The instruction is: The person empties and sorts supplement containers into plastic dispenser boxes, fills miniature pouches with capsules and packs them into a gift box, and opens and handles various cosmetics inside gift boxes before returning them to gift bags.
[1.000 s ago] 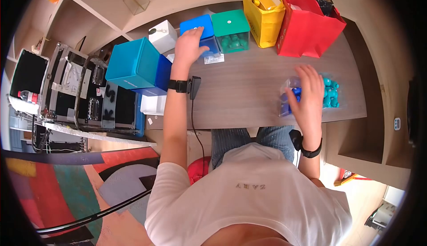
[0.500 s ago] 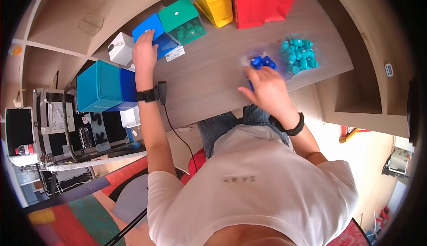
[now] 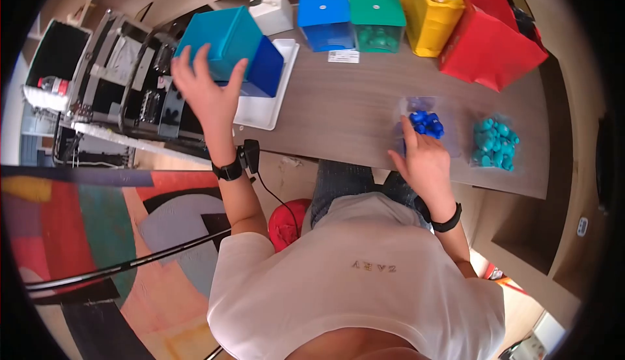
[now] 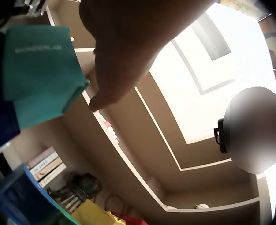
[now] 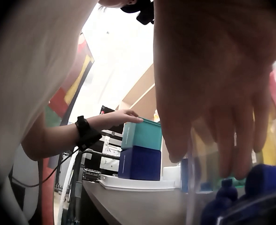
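My left hand (image 3: 207, 93) is spread over the near side of a teal box (image 3: 218, 34), fingertips right at its top in the right wrist view. The teal box stands on a dark blue box (image 3: 265, 70), both above a white tray (image 3: 284, 77). My right hand (image 3: 426, 165) lies with fairly straight fingers over the near side of a clear container (image 3: 402, 107) of small blue bottle-shaped pieces (image 3: 426, 124). Its fingertips hang close above these pieces in the right wrist view, holding none. To the right are several teal pieces (image 3: 495, 142) in clear packaging.
Along the back stand a white box (image 3: 272, 13), a blue-lidded box (image 3: 324, 21), a green-lidded box (image 3: 377, 21) with green pieces, a yellow bag (image 3: 430, 21) and a red bag (image 3: 491, 41). A white label (image 3: 344, 56) lies before them. The table's front edge borders my lap.
My left hand has left the blue-lidded box at the back and come left to the teal box. My right hand stays around the blue pieces, its fingers over them. The head view has swung about.
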`<move>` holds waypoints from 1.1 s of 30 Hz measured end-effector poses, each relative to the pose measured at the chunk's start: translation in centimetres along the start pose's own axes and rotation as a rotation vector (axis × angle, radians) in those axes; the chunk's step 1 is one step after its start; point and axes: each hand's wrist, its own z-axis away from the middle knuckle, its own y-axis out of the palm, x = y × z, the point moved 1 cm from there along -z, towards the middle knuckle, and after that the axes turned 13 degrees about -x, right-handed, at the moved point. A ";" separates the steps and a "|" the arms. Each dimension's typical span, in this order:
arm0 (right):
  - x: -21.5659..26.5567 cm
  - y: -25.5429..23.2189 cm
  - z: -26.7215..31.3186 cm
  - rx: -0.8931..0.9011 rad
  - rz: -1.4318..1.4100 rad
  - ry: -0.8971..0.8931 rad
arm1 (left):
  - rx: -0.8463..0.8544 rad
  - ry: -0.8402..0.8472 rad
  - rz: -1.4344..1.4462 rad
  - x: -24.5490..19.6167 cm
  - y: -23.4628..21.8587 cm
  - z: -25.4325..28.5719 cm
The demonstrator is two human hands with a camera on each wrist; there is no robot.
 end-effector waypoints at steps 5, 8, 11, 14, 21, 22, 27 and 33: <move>0.1 0.1 0.1 -0.029 0.030 0.022 | 0.037 0.021 0.002 1.4 1.0 1.0; 0.1 0.2 0.2 -0.051 0.032 0.013 | 0.014 -0.046 0.140 1.6 1.8 1.4; 0.1 0.3 0.2 -0.080 0.029 0.012 | -0.088 0.036 0.180 0.4 2.0 1.1; 0.2 0.3 0.2 -0.075 0.032 0.010 | -0.189 0.282 0.139 -2.3 1.2 1.9; -0.2 0.1 0.2 -0.065 0.045 0.021 | 0.030 0.617 0.484 -8.9 3.0 8.0; -0.2 0.0 0.2 -0.072 0.039 0.004 | 0.079 0.637 0.543 -9.4 3.4 8.8; -1.0 -0.2 0.3 -0.055 0.082 0.009 | 0.151 0.663 0.582 -9.7 4.5 11.9; -4.1 -1.0 -0.5 0.012 0.146 0.076 | 0.185 0.641 0.534 -9.5 4.6 13.8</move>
